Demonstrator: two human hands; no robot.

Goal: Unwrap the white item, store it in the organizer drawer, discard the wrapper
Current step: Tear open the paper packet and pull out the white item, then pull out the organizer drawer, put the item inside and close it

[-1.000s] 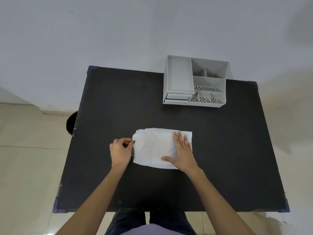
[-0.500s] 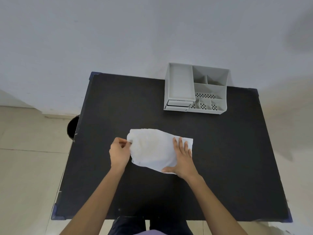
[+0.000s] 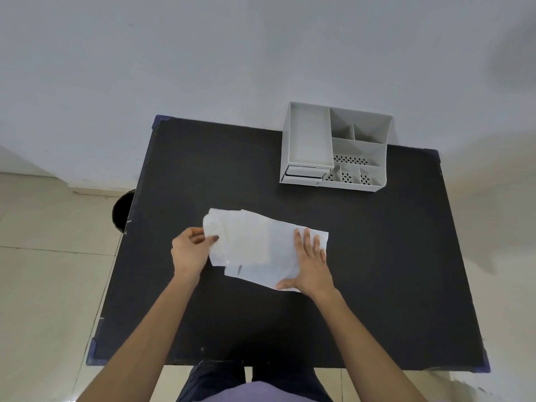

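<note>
A white wrapped item (image 3: 255,245) lies in the middle of the black table (image 3: 377,256). My left hand (image 3: 190,252) pinches the left end of its wrapper and holds that end lifted off the table. My right hand (image 3: 309,264) lies flat, fingers spread, on the right end and presses it down. A light grey desk organizer (image 3: 336,146) stands at the back of the table, right of centre. Its small drawer (image 3: 304,174) sits at the front left, under a long tray, and looks closed or nearly so.
A dark round bin (image 3: 121,210) stands on the tiled floor just past the table's left edge. A pale wall rises behind the table. My legs are at the table's near edge.
My left hand has peeled the left end of the white wrapper up and further left. My right hand stays pressed on the right end. The view has shifted slightly.
</note>
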